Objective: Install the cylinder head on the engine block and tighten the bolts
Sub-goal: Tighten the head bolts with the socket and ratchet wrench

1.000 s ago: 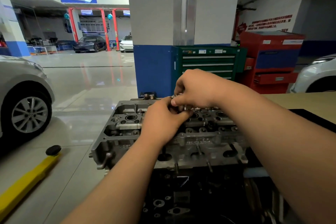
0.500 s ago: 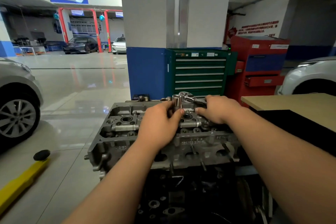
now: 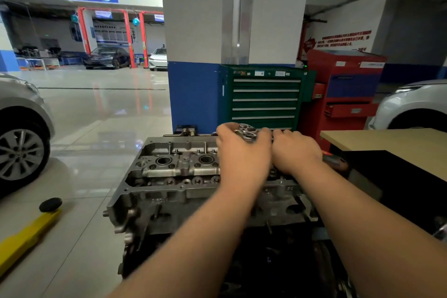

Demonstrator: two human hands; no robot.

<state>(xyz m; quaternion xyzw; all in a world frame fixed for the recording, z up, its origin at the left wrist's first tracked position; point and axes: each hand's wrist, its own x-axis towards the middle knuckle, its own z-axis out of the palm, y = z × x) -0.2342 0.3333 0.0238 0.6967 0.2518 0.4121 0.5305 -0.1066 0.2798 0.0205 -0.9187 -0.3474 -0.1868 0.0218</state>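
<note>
The grey cylinder head (image 3: 174,172) sits on top of the dark engine block (image 3: 266,261) in the middle of the view. Both hands are over its far right part. My left hand (image 3: 243,152) curls round the head of a chrome ratchet wrench (image 3: 246,132) standing over the cylinder head. My right hand (image 3: 296,150) lies just right of it, fingers closed over the wrench's handle, which is mostly hidden. The bolt under the tool is out of sight behind my hands.
A pillar (image 3: 232,31) and a green tool cabinet (image 3: 264,99) stand behind the engine, a red cabinet (image 3: 343,94) to their right. A tan-topped table (image 3: 391,145) is at right. A yellow lift arm (image 3: 26,234) lies on the floor at left, near a silver car (image 3: 21,133).
My view has shifted so the engine sits lower and more to the right. My right hand swung from above the left hand out to the right, taking the wrench handle with it.
</note>
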